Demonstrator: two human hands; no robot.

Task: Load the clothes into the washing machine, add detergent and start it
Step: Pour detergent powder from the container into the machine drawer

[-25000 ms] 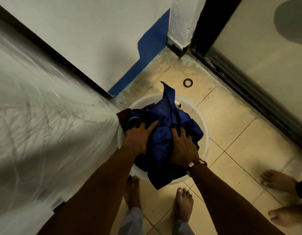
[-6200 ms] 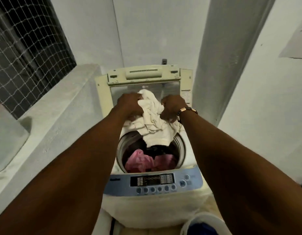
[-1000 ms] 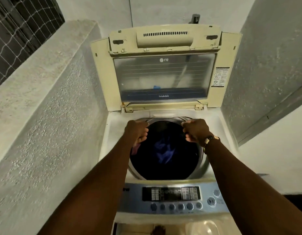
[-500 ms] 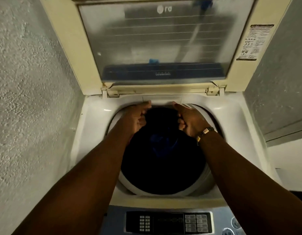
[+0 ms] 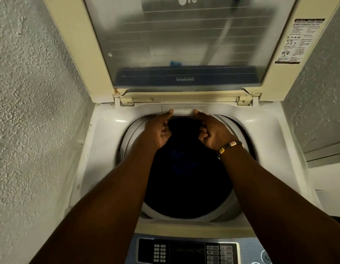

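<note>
While your head camera looks straight down, your left hand and right hand sit close together at the back rim of the washing machine, just above centre of the frame. Each index fingertip touches the lower edge of a small rectangular white panel set into the smooth plastic top deck; your other fingers are curled in toward the palms and hold nothing that you can see. A beaded bracelet circles your right wrist.

Below your hands the round drum opens as a dark circle ringed by a pale grey collar. Clothes lie deep inside it, showing only as a faint blue shape in the shadow.

Across the top of the frame the lid stands upright, a yellowed cream frame around a hazy, lined transparent window, with a printed label at upper right.

At the bottom edge, the blue-grey control panel shows a dark display and small square buttons.

Rough, pebbled plaster wall fills the left side.
</note>
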